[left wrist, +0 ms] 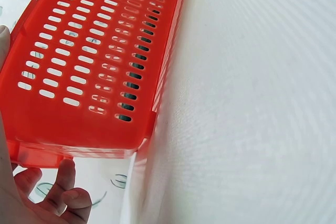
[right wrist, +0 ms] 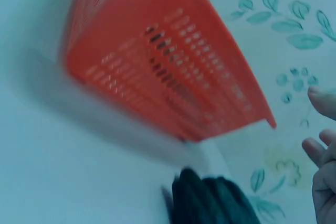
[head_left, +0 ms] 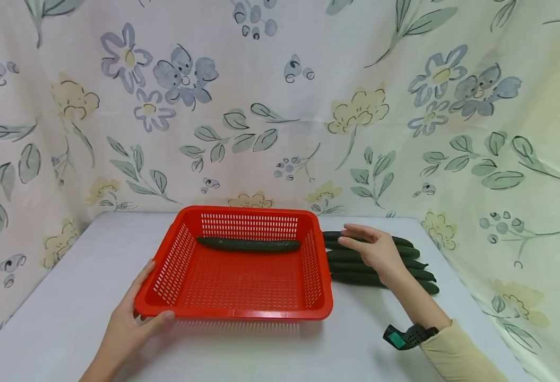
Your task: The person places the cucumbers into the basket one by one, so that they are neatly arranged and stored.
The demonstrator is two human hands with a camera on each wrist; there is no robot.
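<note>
A red plastic basket (head_left: 241, 313) with slotted walls stands on the white table. One long dark green cucumber (head_left: 248, 244) lies along the back of its floor. My left hand (head_left: 129, 326) grips the basket's front left corner; in the left wrist view its curled fingers (left wrist: 65, 174) are at the rim. Right of the basket, several cucumbers (head_left: 380, 267) lie side by side. Over them hovers my right hand (head_left: 379, 253), fingers loosely bent and nothing held. In the right wrist view the cucumber ends (right wrist: 207, 200) show below the hand (right wrist: 326, 174).
A floral cloth (head_left: 280, 106) hangs behind the table and along its sides. The white tabletop (head_left: 241, 358) extends in front of the basket. A black band with a teal patch (head_left: 406, 338) is around my right wrist.
</note>
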